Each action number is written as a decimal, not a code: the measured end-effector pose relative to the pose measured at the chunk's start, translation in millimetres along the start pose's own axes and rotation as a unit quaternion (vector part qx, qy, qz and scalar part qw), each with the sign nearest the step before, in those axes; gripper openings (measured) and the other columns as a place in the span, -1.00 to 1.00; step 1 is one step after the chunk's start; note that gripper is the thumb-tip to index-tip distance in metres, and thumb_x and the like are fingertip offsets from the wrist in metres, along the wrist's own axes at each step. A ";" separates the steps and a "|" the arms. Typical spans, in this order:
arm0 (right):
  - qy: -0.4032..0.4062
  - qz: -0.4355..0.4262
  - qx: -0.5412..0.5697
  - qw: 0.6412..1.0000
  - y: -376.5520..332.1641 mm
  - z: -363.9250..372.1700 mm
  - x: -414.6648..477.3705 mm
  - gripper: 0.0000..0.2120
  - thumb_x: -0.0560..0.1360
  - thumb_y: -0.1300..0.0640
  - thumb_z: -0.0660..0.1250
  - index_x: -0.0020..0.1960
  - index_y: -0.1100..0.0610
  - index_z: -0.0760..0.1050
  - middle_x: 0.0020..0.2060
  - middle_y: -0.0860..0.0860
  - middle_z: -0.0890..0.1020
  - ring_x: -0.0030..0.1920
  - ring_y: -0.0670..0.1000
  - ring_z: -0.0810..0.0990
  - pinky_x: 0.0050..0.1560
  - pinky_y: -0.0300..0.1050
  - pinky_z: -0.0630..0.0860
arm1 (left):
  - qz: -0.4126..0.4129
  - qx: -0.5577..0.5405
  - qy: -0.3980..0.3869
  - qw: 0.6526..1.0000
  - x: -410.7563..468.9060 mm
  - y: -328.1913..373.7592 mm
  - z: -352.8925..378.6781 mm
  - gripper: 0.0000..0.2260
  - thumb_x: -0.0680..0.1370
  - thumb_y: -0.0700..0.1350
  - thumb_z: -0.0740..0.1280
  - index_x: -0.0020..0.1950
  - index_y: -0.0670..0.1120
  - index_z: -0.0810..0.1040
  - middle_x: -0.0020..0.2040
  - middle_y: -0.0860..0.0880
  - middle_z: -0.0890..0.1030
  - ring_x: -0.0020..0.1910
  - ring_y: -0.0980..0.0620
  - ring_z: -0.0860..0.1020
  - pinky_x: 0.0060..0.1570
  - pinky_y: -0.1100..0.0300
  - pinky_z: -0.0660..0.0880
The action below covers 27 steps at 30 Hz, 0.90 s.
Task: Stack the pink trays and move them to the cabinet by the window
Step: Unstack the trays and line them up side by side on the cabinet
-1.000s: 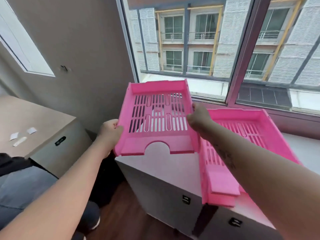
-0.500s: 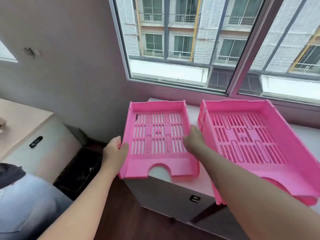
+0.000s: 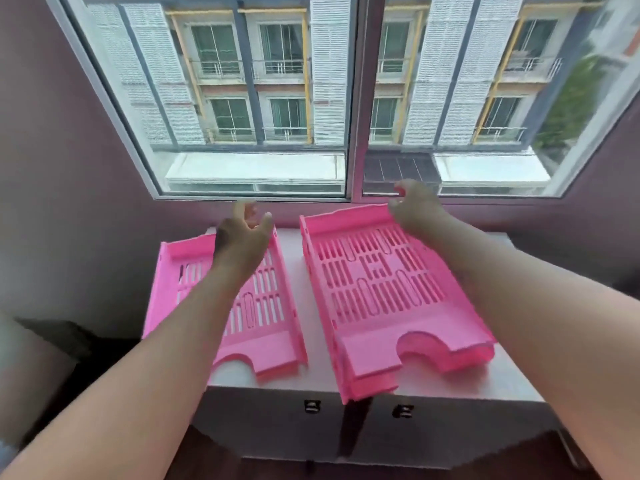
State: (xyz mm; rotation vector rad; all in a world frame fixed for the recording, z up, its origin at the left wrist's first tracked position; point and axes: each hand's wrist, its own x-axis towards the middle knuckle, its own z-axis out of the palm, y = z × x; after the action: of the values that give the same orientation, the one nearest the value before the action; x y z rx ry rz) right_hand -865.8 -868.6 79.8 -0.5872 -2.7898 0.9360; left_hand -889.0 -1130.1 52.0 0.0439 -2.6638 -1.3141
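Note:
Two pink slotted trays lie side by side on the white cabinet [image 3: 485, 382] under the window. The left tray [image 3: 263, 341] is a single one. The right tray [image 3: 377, 292] looks like a stack of nested trays, its front end jutting over the cabinet's edge. My left hand [image 3: 242, 237] hovers over the far end of the left tray with fingers spread and nothing in it. My right hand [image 3: 412, 206] is at the far rim of the right stack, fingers loosely curled and apart, fingertips at the rim.
A large sliding window [image 3: 353, 98] rises directly behind the cabinet, its sill close to the trays' far ends. A purple wall [image 3: 69, 202] runs along the left. The cabinet front carries two small dark handles [image 3: 311, 407]. Dark floor lies below.
Both hands have let go of the left tray, which now lies flat on the cabinet. The left hand went to its far end; the right hand went to the right stack's far rim.

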 end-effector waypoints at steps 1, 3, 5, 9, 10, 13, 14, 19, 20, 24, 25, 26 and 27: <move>0.004 0.018 -0.010 1.000 11.3 1.4 0.0 -0.65 0.59 0.25 0.23 0.35 0.31 0.47 0.29 0.26 0.56 0.18 0.25 0.57 0.17 0.09 0.54 | -0.012 -0.010 -0.020 1.000 -5.2 -3.9 7.3 -0.60 0.57 -0.03 0.32 0.37 -0.17 0.48 0.24 -0.14 0.62 0.03 0.00 0.54 0.06 0.16 0.45; 0.002 0.054 -0.027 0.998 31.2 4.7 -9.4 -0.65 0.59 0.23 0.24 0.36 0.27 0.47 0.26 0.23 0.58 0.04 0.19 0.57 -0.02 -0.02 0.49 | -0.046 -0.016 -0.053 0.997 -22.3 -14.3 17.8 -0.56 0.57 -0.03 0.32 0.42 -0.16 0.45 0.32 -0.14 0.58 0.12 -0.02 0.54 0.10 0.17 0.41; -0.016 0.086 -0.041 0.995 50.0 9.9 -22.6 -0.63 0.59 0.21 0.24 0.37 0.25 0.46 0.27 0.22 0.58 0.06 0.20 0.59 -0.01 -0.03 0.51 | -0.083 -0.025 -0.098 0.991 -39.3 -25.6 24.3 -0.49 0.57 -0.01 0.32 0.48 -0.17 0.38 0.40 -0.16 0.51 0.28 -0.08 0.53 0.20 0.13 0.40; -0.085 0.137 -0.057 0.985 79.2 15.4 -57.8 -0.71 0.59 0.17 0.23 0.26 0.27 0.47 0.21 0.24 0.59 0.03 0.22 0.58 0.00 0.01 0.53 | -0.106 0.008 -0.146 0.983 -58.1 -29.4 40.9 -0.79 0.58 -0.10 0.32 0.18 -0.13 0.56 0.07 -0.10 0.61 0.08 -0.12 0.57 -0.01 0.10 0.49; -0.080 0.147 -0.055 0.984 86.0 13.2 -64.6 -0.74 0.60 0.19 0.21 0.24 0.27 0.47 0.19 0.24 0.59 0.07 0.23 0.58 0.02 0.03 0.53 | -0.095 0.025 -0.144 0.985 -60.7 -22.9 44.8 -0.94 0.57 -0.16 0.29 -0.11 -0.07 0.51 -0.17 -0.04 0.54 -0.15 -0.07 0.51 -0.24 0.15 0.41; -0.036 0.166 -0.038 0.985 107.0 -6.4 -73.5 -0.75 0.60 0.25 0.15 0.21 0.29 0.49 0.17 0.25 0.59 0.07 0.25 0.58 -0.05 -0.02 0.48 | -0.046 0.061 -0.126 0.989 -58.6 4.4 61.3 -0.72 0.54 -0.24 0.25 -0.32 -0.09 0.24 -0.38 -0.04 0.29 -0.42 0.02 0.23 -0.42 0.17 0.13; -0.019 0.167 -0.027 0.985 114.5 -17.3 -74.7 -0.74 0.60 0.26 0.14 0.20 0.29 0.50 0.17 0.26 0.60 0.04 0.24 0.58 -0.07 -0.04 0.45 | -0.025 0.068 -0.121 0.990 -56.1 14.7 67.1 -0.76 0.53 -0.23 0.26 -0.31 -0.12 0.29 -0.37 -0.06 0.32 -0.41 0.01 0.25 -0.40 0.16 0.16; 0.071 0.176 0.019 0.982 167.7 -89.6 -84.1 -0.69 0.60 0.27 0.11 0.24 0.21 0.52 0.07 0.20 0.60 -0.10 0.16 0.48 -0.13 -0.09 0.38 | 0.060 0.000 -0.167 0.984 -62.8 77.9 113.9 -0.78 0.54 -0.14 0.23 -0.18 -0.28 0.52 -0.30 -0.13 0.49 -0.34 -0.05 0.38 -0.33 0.12 0.28; 0.083 0.184 0.021 0.979 182.7 -106.0 -86.9 -0.71 0.59 0.27 0.11 0.21 0.19 0.53 0.03 0.18 0.59 -0.13 0.16 0.49 -0.16 -0.11 0.38 | 0.073 -0.018 -0.184 0.980 -70.9 91.8 126.1 -0.76 0.58 -0.11 0.21 -0.20 -0.23 0.51 -0.29 -0.12 0.50 -0.30 -0.07 0.39 -0.30 0.11 0.30; 0.113 0.215 -0.003 0.970 248.4 -167.4 -107.6 -0.75 0.59 0.28 0.15 0.17 0.23 0.55 -0.04 0.19 0.56 -0.19 0.13 0.47 -0.28 -0.15 0.31 | 0.025 -0.138 -0.249 0.958 -119.5 118.6 177.6 -0.64 0.62 0.01 0.09 0.11 -0.19 0.57 0.02 -0.20 0.62 0.04 -0.20 0.54 0.01 0.01 0.44; 0.117 0.221 -0.012 0.968 264.4 -180.6 -113.9 -0.74 0.60 0.29 0.16 0.19 0.25 0.55 -0.01 0.22 0.58 -0.15 0.14 0.46 -0.24 -0.15 0.32 | -0.001 -0.116 -0.256 0.960 -135.7 116.3 188.8 -0.64 0.64 -0.02 0.11 0.28 -0.18 0.52 0.17 -0.19 0.60 0.16 -0.17 0.52 0.10 0.03 0.43; 0.121 0.227 -0.019 0.966 279.1 -192.4 -119.4 -0.74 0.60 0.29 0.17 0.20 0.27 0.56 0.04 0.27 0.59 -0.11 0.14 0.44 -0.17 -0.14 0.33 | -0.017 -0.066 -0.259 0.964 -149.6 108.6 200.2 -0.62 0.64 -0.05 0.13 0.41 -0.15 0.43 0.31 -0.18 0.54 0.28 -0.16 0.47 0.22 0.03 0.40; 0.125 0.231 -0.022 0.965 292.1 -202.2 -124.1 -0.74 0.60 0.30 0.18 0.20 0.29 0.56 0.07 0.30 0.60 -0.09 0.14 0.44 -0.11 -0.13 0.32 | -0.022 0.002 -0.260 0.965 -160.9 99.5 210.3 -0.57 0.63 -0.04 0.14 0.49 -0.12 0.35 0.42 -0.16 0.47 0.38 -0.17 0.40 0.32 -0.03 0.36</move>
State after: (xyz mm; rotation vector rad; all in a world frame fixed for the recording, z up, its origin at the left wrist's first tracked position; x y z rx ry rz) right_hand -608.4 -594.5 63.1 -1.3041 -2.4946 0.8000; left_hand -760.5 -887.9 -17.3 -0.2834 -3.1047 -1.5053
